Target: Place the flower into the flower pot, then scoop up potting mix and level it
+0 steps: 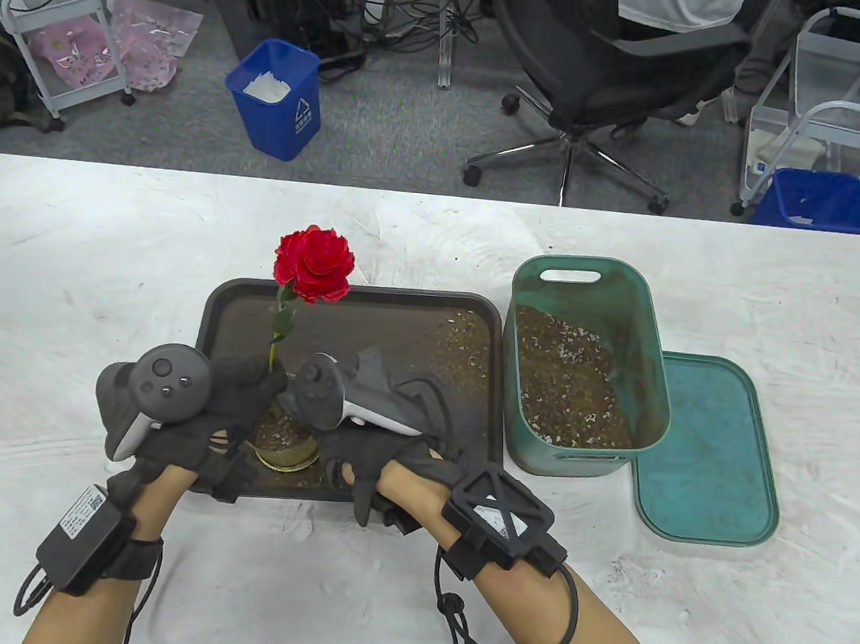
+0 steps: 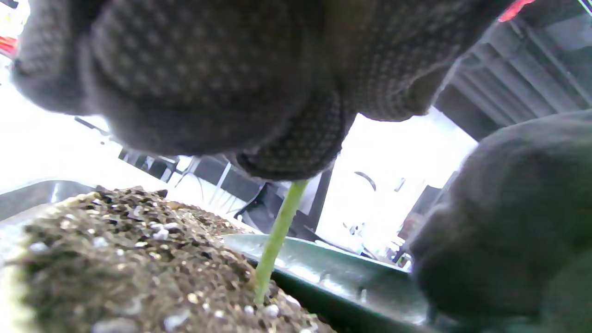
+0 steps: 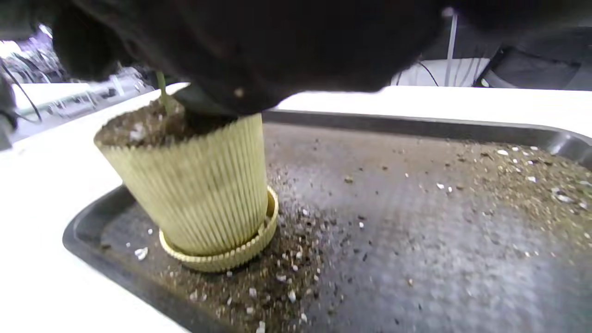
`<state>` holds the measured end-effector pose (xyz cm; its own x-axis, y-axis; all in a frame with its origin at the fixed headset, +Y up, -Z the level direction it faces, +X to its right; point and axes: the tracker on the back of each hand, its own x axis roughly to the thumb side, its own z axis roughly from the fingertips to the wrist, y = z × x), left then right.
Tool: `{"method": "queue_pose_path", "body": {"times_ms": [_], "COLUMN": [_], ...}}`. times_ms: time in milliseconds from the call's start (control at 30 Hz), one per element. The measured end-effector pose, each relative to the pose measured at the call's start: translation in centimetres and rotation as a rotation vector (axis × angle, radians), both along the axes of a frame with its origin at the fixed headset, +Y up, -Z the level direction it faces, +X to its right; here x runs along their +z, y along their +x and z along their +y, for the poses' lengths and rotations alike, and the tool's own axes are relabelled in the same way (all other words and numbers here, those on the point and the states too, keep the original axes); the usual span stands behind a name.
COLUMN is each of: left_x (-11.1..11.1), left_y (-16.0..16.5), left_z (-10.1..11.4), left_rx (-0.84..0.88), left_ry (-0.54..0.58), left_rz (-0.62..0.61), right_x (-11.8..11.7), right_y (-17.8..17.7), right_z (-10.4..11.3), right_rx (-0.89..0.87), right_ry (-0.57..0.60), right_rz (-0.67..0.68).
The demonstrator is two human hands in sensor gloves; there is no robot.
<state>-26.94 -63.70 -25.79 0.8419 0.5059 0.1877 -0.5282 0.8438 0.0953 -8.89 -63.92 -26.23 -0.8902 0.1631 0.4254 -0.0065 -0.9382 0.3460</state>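
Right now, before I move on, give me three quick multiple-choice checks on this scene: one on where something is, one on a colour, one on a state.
1. Where does the flower pot stand?
A. in the dark tray
B. in the green bin
C. on the lid

2. What colour is the flower?
A. yellow
B. red
C. white

3. What state is the green bin in?
A. closed
B. empty
C. open, holding potting mix

Answers: 1 A, the pot's saucer rests on the tray floor; 2 B, the bloom is red; 3 C, its lid lies beside it.
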Motion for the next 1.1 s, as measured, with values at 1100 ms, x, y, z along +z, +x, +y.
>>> {"method": "queue_pose_path", "body": {"times_ms": [1100], "left_x": [0.1], "left_y": [-1.7], "left_z": [-1.6], "left_rx": [0.059], "left_ry": [-0.037], "left_rz": [0.037], "right_x": [1.2], "right_y": [-0.6], "right_z": [1.0], "right_rx": [-0.023], "right_ry": [0.088], "right_rz": [0.019]}}
